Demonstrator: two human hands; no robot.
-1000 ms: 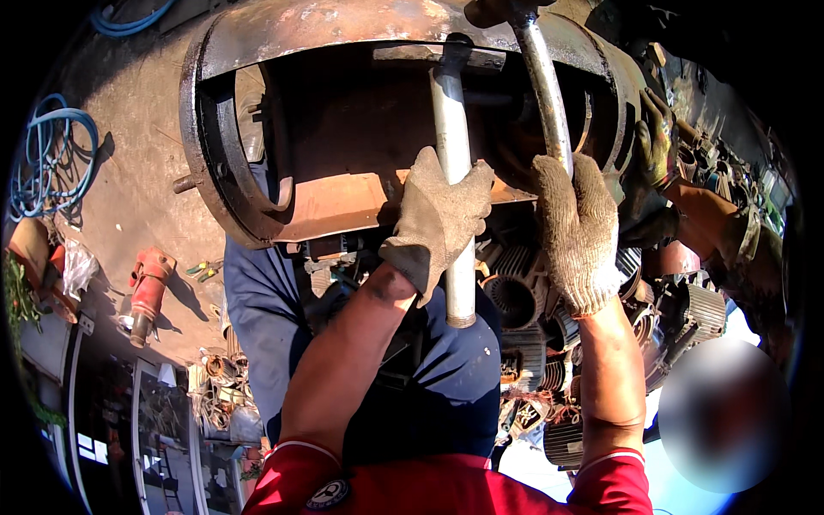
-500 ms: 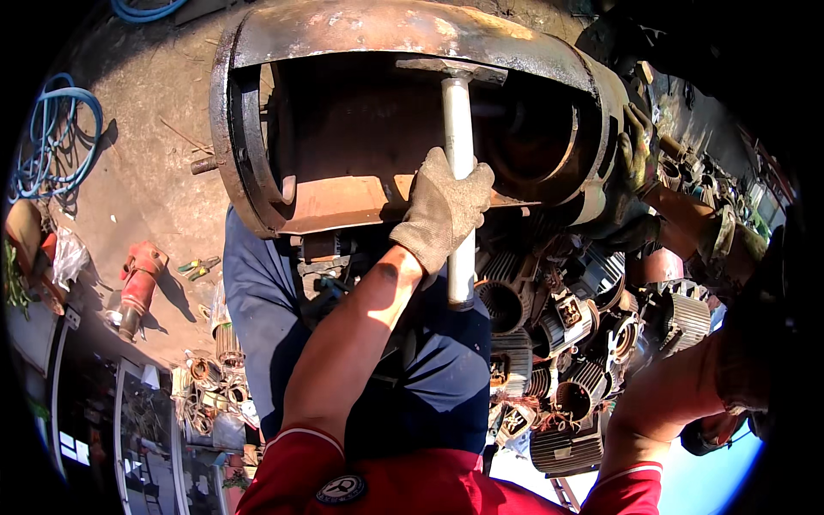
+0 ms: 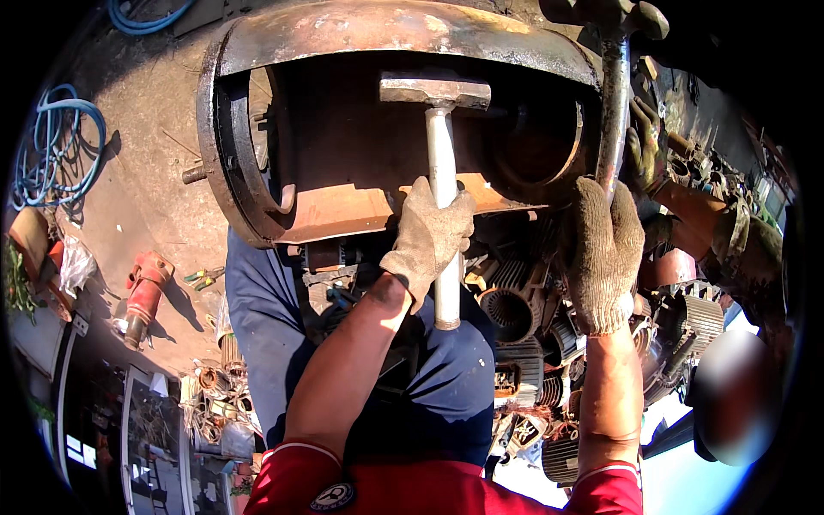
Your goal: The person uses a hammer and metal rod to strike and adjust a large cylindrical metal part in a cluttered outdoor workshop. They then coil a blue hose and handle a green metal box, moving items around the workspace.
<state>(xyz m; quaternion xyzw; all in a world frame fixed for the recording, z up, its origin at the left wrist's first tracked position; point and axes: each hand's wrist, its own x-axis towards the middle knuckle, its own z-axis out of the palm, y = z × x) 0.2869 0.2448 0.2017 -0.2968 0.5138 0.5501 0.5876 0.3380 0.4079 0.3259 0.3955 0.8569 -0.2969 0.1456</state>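
Observation:
My left hand (image 3: 429, 236), in a knitted work glove, is closed on the pale handle of a hammer (image 3: 434, 92). Its steel head shows across the opening of a rusty, cut-open metal cylinder (image 3: 318, 30); whether it touches the cylinder I cannot tell. To the right, my gloved right hand (image 3: 604, 257) grips a second hammer (image 3: 614, 103) by its metal handle, with the dark head up at the cylinder's upper right.
A co-worker's gloved hand (image 3: 648, 142) is at the cylinder's right end. Motor housings (image 3: 532, 352) are heaped below right. On the ground at left lie a coiled blue hose (image 3: 58, 146), a red metal fitting (image 3: 148, 287) and pliers (image 3: 204, 276).
My right hand swung down to the lower right and has come back up with its hammer. The left hammer's head now shows fully, lower below the cylinder's upper edge.

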